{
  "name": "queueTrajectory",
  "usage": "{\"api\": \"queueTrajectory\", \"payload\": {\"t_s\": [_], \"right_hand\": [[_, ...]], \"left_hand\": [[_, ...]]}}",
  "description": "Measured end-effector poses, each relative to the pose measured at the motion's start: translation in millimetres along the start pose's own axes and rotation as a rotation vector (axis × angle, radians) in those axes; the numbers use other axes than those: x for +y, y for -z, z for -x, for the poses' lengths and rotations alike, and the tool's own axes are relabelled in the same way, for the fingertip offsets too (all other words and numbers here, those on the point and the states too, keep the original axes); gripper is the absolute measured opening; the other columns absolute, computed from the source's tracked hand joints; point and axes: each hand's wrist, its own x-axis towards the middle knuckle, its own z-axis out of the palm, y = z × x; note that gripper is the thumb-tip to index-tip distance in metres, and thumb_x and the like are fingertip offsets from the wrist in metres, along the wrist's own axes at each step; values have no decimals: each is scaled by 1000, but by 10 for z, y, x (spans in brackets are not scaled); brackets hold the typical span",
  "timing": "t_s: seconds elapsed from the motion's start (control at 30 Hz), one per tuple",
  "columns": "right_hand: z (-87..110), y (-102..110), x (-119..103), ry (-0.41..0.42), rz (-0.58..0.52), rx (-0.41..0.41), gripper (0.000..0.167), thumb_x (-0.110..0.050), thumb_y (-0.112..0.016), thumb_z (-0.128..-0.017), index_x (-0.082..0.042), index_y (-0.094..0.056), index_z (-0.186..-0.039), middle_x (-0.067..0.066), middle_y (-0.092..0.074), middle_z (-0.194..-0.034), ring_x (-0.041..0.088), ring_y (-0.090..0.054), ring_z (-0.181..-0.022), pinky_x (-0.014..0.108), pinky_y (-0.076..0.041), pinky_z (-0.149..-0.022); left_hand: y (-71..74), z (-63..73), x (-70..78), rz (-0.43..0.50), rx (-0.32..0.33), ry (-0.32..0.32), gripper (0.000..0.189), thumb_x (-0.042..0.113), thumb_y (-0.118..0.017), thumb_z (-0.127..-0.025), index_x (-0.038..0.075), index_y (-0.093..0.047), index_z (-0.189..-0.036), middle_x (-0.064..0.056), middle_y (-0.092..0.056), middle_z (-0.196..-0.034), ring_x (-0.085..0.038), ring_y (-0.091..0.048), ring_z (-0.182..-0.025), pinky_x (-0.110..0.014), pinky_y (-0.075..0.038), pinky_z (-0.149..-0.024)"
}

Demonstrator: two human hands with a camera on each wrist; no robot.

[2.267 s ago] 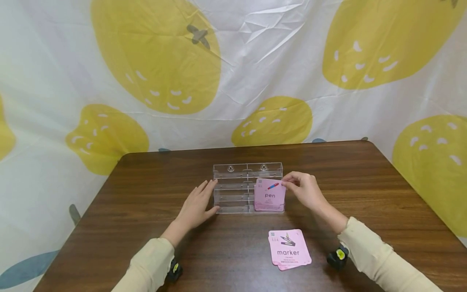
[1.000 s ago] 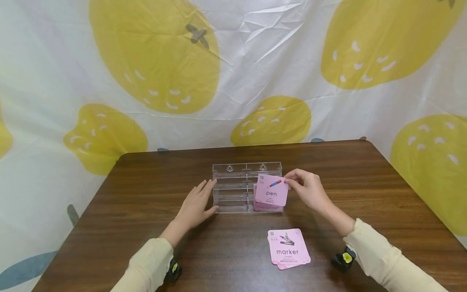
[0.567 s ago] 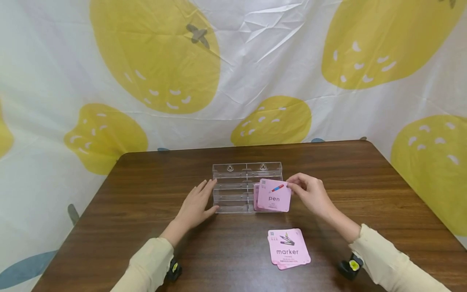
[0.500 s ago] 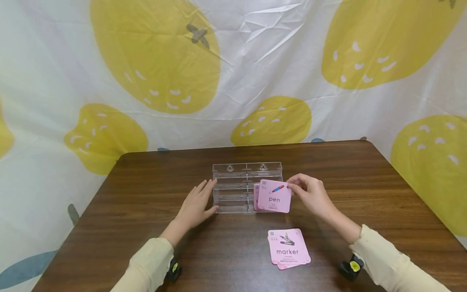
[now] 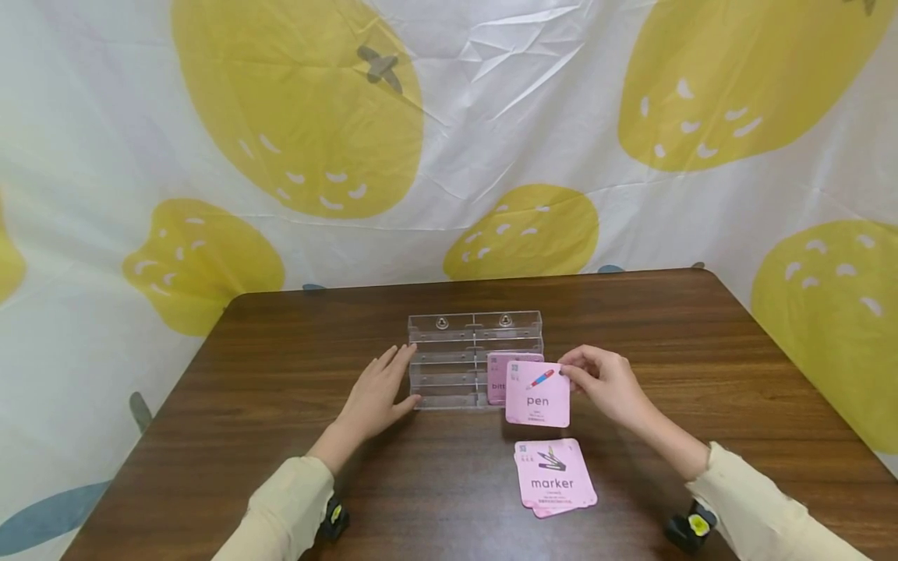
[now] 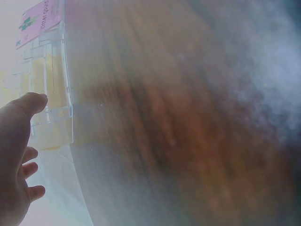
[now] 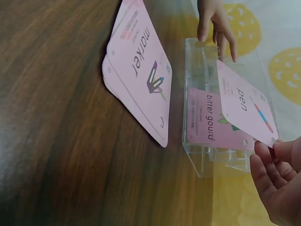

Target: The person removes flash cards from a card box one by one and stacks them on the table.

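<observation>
Left grip (image 5: 375, 397): left of centre in the head view; fingers spread at the left edge of the clear rack (image 5: 443, 380).
Clear rack: on the bench (image 5: 316, 335), just below centre.
Bitter gourd card (image 7: 200, 117): in the rack's right column, partly hidden behind the pen card (image 5: 537, 395) in the head view.
Pen card: right of centre, below mid-height.
Marker card (image 5: 554, 475): lower right of centre, atop another pink card.
Right grip (image 5: 605, 382): right of centre, pinching the pen card's upper right corner.

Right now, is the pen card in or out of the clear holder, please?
Out: the right grip pinches the pen card in front of the holder, the card's bottom edge free.
</observation>
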Motion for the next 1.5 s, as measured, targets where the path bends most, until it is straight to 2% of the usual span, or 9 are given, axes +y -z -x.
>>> {"api": "queueTrajectory", "payload": {"t_s": [0.13,0.37,0.7,0.93,1.13,1.5], "right_hand": [[31,15,106,-17,-18,-54,7,3,-59,-84,7,-63,-88,11,-63,-72,15,-58,-58,29,-52,-52],[98,39,131,-43,-19,-189,7,2,-58,-84,6,-63,-89,7,-62,-70,14,-56,-57,30,-52,-51],[196,37,181,-51,-77,-247,7,-2,-59,-85,4,-62,-86,3,-60,-70,10,-56,-57,24,-51,-49],[220,18,202,-153,-93,-292,10,1,-57,-85,8,-61,-89,8,-60,-73,12,-57,-58,27,-52,-50],[224,-12,188,-176,-115,-335,10,0,-57,-85,8,-62,-89,9,-60,-72,14,-56,-57,30,-52,-49],[290,-41,255,-246,-188,-422,14,-2,-57,-85,11,-60,-91,6,-57,-70,12,-55,-56,28,-51,-48]], "left_hand": [[2,2,4,-9,2,0,75,31,-66,-82,8,-27,-142,-18,-39,-139,-31,-32,-130,-51,-29,-103],[4,2,14,-11,0,2,75,31,-66,-82,7,-27,-142,-18,-39,-139,-31,-32,-130,-51,-29,-103],[-9,2,15,-23,-17,10,75,32,-65,-82,7,-26,-142,-18,-39,-139,-31,-32,-130,-50,-28,-103],[-9,-2,14,-16,-14,13,76,32,-65,-82,7,-26,-142,-18,-38,-139,-31,-31,-130,-50,-27,-104],[-5,-9,17,-17,-20,17,75,32,-64,-82,8,-26,-142,-18,-38,-139,-31,-31,-130,-50,-28,-104],[-5,-5,13,-10,-15,15,75,32,-65,-82,8,-27,-142,-18,-38,-139,-32,-31,-130,-50,-28,-104]]}}
